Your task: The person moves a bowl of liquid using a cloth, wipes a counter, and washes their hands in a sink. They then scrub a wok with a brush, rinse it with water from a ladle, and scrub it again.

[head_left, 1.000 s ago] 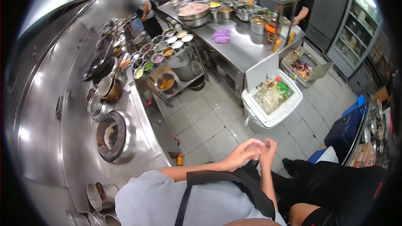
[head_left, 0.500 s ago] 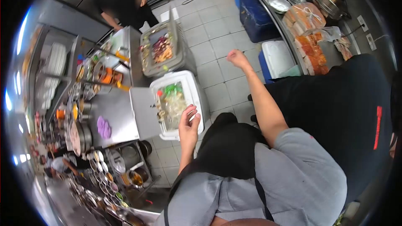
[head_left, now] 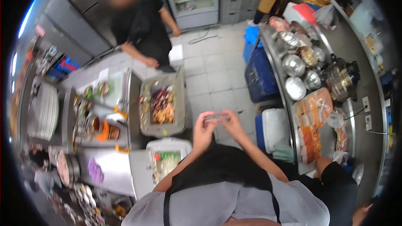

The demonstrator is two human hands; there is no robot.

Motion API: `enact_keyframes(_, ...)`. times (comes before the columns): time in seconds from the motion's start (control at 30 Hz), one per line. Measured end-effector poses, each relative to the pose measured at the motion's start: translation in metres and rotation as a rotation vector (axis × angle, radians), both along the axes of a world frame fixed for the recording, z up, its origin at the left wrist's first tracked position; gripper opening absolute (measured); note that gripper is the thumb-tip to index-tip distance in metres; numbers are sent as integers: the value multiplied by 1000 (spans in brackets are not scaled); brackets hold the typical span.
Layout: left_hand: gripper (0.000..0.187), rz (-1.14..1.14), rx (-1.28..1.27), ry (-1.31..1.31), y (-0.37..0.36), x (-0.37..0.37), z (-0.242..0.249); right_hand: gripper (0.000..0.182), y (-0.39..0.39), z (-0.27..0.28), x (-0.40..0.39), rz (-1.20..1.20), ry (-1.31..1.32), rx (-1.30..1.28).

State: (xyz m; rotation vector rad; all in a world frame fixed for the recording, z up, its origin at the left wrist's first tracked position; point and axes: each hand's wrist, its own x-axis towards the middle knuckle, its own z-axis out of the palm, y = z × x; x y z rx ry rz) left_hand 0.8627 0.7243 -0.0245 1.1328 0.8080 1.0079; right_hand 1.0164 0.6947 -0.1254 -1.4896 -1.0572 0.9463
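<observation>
My left hand [head_left: 204, 130] and my right hand [head_left: 232, 124] are raised close together in front of my black apron [head_left: 217, 167]. The fingers of both are bent, with their tips meeting or nearly meeting. Something small and thin seems to lie between the fingertips, too small to name. Below and to the left stands a white bin [head_left: 168, 145] of plastic waste. Beyond it is a grey bin [head_left: 163, 132] full of food scraps.
On the left runs a steel counter [head_left: 115, 161] with a purple cloth [head_left: 95, 170]. A person in black [head_left: 144, 29] stands beyond the bins. The right-hand table holds metal bowls [head_left: 295, 88] and packed meat [head_left: 310, 142]. A white-lidded cooler [head_left: 275, 129] sits under that table's edge.
My hands, apart before, have come together in front of me. My view has swung upward, showing more of the room. The person in black now appears more fully, and the person at right sits lower in view.
</observation>
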Motion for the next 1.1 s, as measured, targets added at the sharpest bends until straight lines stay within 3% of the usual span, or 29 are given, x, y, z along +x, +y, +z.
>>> enact_keyframes(0.07,27,16,5,29,46,10,17,26,26,39,13,33,-124,-25)
enact_keyframes(0.17,19,25,-277,-118,88,16,38,23,100,26,33,-118,-120,-108)
enact_keyframes(0.23,18,8,-181,-70,126,28,47,23,167,15,40,-173,-109,-91)
enact_keyframes(0.3,16,5,-121,-46,168,59,53,22,219,24,61,-159,-87,136)
enact_keyframes(0.43,17,-213,-154,7,299,140,9,22,283,17,138,-195,-140,136)
enact_keyframes(0.5,23,-325,72,648,362,184,-7,22,317,5,186,-287,-155,88)
enact_keyframes(0.6,29,-286,-16,403,442,244,-46,25,406,6,264,-335,-188,102)
enact_keyframes(0.8,26,-213,-124,247,541,330,-7,21,625,33,366,-222,-259,191)
enact_keyframes(0.87,26,-190,-157,262,567,344,12,24,701,32,373,-126,-299,155)
enact_keyframes(0.97,25,-119,-165,267,616,349,4,27,795,29,354,-57,-15,267)
enact_keyframes(1.0,25,-96,-164,253,635,350,0,28,810,42,349,-11,98,249)
enact_keyframes(1.1,22,-33,-201,185,691,347,3,30,843,65,333,35,117,189)
